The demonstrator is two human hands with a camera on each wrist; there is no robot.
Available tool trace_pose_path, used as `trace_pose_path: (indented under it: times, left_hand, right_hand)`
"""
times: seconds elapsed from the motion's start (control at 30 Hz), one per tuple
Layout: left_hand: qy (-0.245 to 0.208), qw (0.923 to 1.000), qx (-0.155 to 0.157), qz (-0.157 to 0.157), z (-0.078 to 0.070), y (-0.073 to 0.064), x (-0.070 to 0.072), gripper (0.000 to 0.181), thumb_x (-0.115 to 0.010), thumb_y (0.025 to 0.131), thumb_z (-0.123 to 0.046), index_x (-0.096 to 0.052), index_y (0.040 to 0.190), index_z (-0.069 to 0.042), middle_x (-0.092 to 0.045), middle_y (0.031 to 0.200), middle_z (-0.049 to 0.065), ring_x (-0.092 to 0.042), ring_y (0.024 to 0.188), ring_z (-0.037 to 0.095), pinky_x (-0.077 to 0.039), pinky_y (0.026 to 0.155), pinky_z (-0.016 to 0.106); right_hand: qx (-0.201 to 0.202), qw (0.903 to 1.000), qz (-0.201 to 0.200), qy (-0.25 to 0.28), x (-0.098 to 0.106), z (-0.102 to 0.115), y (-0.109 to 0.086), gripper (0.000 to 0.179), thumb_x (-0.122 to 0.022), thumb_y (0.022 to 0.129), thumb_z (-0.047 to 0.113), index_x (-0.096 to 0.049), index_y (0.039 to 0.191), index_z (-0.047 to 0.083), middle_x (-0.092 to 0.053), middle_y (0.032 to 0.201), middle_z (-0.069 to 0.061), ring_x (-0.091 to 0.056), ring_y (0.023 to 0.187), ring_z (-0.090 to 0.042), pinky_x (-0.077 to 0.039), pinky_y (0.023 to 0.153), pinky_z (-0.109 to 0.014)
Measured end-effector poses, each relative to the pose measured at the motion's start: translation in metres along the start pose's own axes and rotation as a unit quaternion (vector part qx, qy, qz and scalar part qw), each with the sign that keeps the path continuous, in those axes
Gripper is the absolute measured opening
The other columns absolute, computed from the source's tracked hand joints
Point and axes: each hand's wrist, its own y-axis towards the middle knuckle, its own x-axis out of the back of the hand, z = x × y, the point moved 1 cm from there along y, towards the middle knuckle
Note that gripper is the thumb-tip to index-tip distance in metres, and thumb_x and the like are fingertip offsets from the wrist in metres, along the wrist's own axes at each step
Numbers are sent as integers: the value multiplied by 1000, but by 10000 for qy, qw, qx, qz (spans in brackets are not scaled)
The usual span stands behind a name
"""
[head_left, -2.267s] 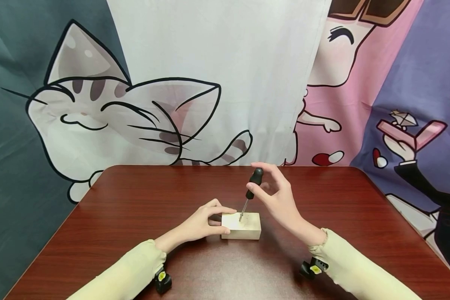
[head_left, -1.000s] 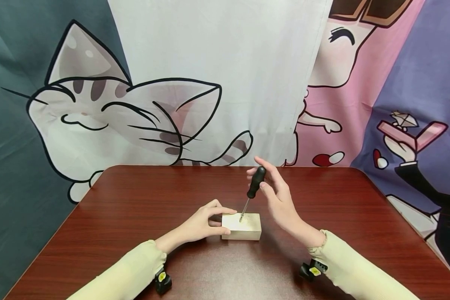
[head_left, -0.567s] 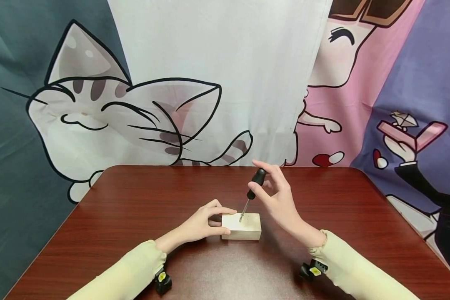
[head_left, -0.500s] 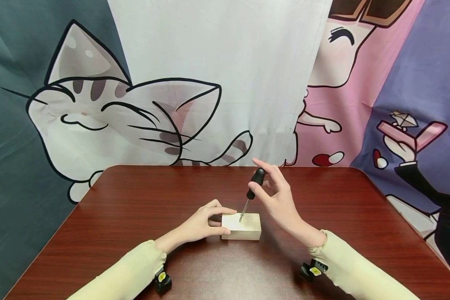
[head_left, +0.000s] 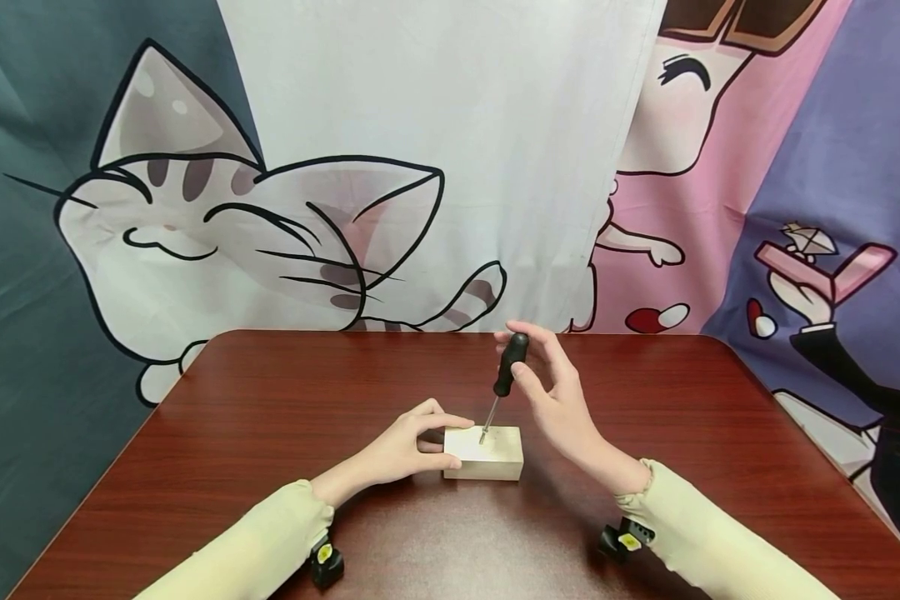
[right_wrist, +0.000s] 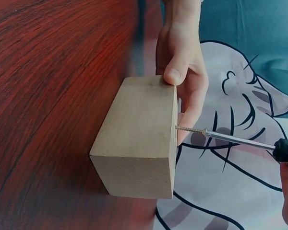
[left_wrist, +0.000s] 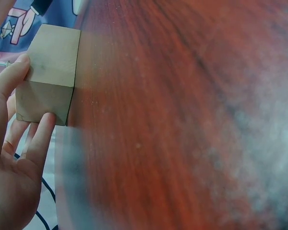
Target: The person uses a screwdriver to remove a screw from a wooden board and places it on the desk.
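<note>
A pale wooden block (head_left: pixel 487 454) lies on the table, and my left hand (head_left: pixel 401 442) grips its left end between thumb and fingers. From the block's top face stands a thin screw (right_wrist: pixel 191 130), its point at the wood and most of its thread showing. The tip of a screwdriver (head_left: pixel 512 365) with a black handle meets the screw's head. The tool leans a little to the right. My right hand (head_left: pixel 558 392) holds the handle, thumb on the near side and fingers behind it. In the right wrist view only part of that hand appears, at the right edge.
The reddish-brown table (head_left: pixel 270 400) has its far edge just beyond the right hand. Behind it hangs a cloth backdrop (head_left: pixel 450 100) printed with cartoon figures. A small black camera sits on each wrist, the left one (head_left: pixel 326 562) close over the table.
The right thumb and fingers have shifted back and forth round the screwdriver handle, the thumb now further right than half a second ago. The left hand and block have stayed put.
</note>
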Motion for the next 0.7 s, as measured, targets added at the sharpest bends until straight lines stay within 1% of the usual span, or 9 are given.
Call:
trace_pose_path:
  times: [0.13, 0.2, 0.27, 0.37, 0.43, 0.53, 0.6, 0.63, 0.7]
  left_hand:
    - [-4, 10000, -55, 6, 0, 0, 0, 51, -80, 84, -27, -63, 132, -28, -48, 101, 2, -57, 105, 8, -57, 88, 20]
    - [-21, 10000, -65, 12, 0, 0, 0, 51, -80, 84, -28, -63, 132, -28, -48, 101, 2, -57, 105, 8, -57, 89, 20]
    - [-36, 10000, -55, 14, 0, 0, 0, 51, -80, 84, -27, -63, 132, -27, -48, 101, 3, -57, 105, 8, -57, 89, 20]
    - [-44, 10000, -20, 21, 0, 0, 1, 52, -80, 83, -27, -63, 132, -28, -48, 101, 4, -57, 104, 8, -57, 89, 21]
    - [-32, 10000, -4, 20, -1, 0, 1, 51, -80, 83, -27, -63, 132, -28, -49, 101, 4, -57, 104, 8, -57, 89, 21]
    - [-21, 10000, -1, 7, -1, 0, 0, 51, -80, 83, -27, -64, 132, -28, -49, 101, 4, -57, 103, 8, -58, 88, 20]
    - [-19, 10000, -17, -3, -2, 0, 0, 51, -80, 83, -28, -64, 132, -28, -49, 100, 3, -57, 103, 8, -58, 88, 20]
    - [-21, 10000, -15, -4, -2, 0, 0, 51, -80, 83, -27, -64, 132, -27, -49, 100, 2, -57, 103, 8, -58, 88, 20]
    - [-28, 10000, -30, -12, -2, 0, 0, 51, -80, 83, -27, -64, 132, -27, -49, 101, 3, -57, 104, 7, -57, 89, 20]
  right_hand:
    - [83, 9987, -225, -457, 0, 0, 0, 49, -69, 89, 0, -55, 134, 12, -57, 116, -1, -62, 85, -7, -55, 75, -19]
    - [135, 9976, -288, -623, 0, 0, 0, 50, -72, 87, 0, -57, 133, 14, -55, 111, -1, -60, 80, -8, -53, 72, -19]
    - [135, 9977, -248, -608, 0, 0, 0, 50, -72, 87, 1, -57, 133, 15, -54, 109, -3, -61, 78, -9, -53, 70, -19]
    - [68, 9990, -91, -426, 1, 0, 0, 52, -68, 91, 0, -53, 139, 15, -59, 112, -3, -65, 85, -10, -55, 75, -20]
    - [15, 9997, 50, -219, 2, 0, 1, 53, -61, 95, 0, -48, 144, 17, -63, 116, -3, -68, 95, -14, -57, 82, -21]
    - [-44, 9998, 173, 16, 2, 0, 1, 50, -51, 99, -1, -44, 146, 17, -65, 124, -9, -66, 110, -16, -57, 93, -24]
    - [-55, 9997, 189, 109, 2, 0, 1, 47, -48, 100, -1, -46, 144, 16, -64, 126, -13, -66, 113, -17, -57, 94, -26]
    - [-51, 9998, 156, 82, 1, 0, 1, 45, -50, 100, 0, -48, 142, 15, -64, 126, -15, -66, 112, -17, -57, 94, -25]
    - [-51, 10000, 42, -54, 1, 1, 1, 42, -56, 98, 1, -51, 137, 13, -64, 123, -13, -66, 106, -12, -57, 88, -22]
